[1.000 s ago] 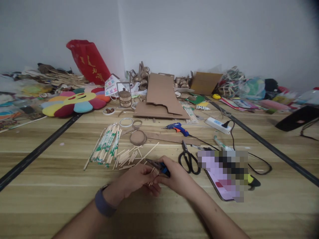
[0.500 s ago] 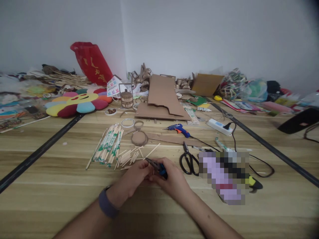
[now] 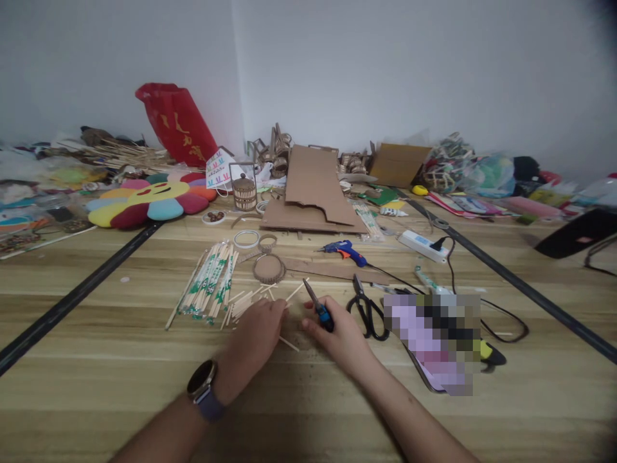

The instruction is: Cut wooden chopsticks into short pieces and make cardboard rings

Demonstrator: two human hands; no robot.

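Note:
My left hand (image 3: 258,328) is over a pile of short wooden sticks (image 3: 241,305), palm down. Its fingers are pinched at the near end of a thin wooden stick (image 3: 297,290), and the fingertips are partly hidden. Another wooden stick (image 3: 290,344) lies slantwise below those fingers. My right hand (image 3: 340,328) is closed round blue-handled pliers (image 3: 319,307), their narrow dark jaws pointing up and left. Just beyond the pile is a round cardboard base (image 3: 268,269) with a rim. Black scissors (image 3: 366,312) lie to the right of my right hand.
Wrapped chopsticks (image 3: 209,280) lie left of the pile. A blue glue gun (image 3: 344,251) rests farther back, its cord running right. Cardboard sheets (image 3: 313,180), a small stick bucket (image 3: 244,193) and a flower cushion (image 3: 154,199) stand behind. A power strip (image 3: 424,246) is at right.
My hands have moved apart. The left went up and slightly left to the sticks; the right shifted slightly right, keeping the pliers. A stick below the left fingers has come into view.

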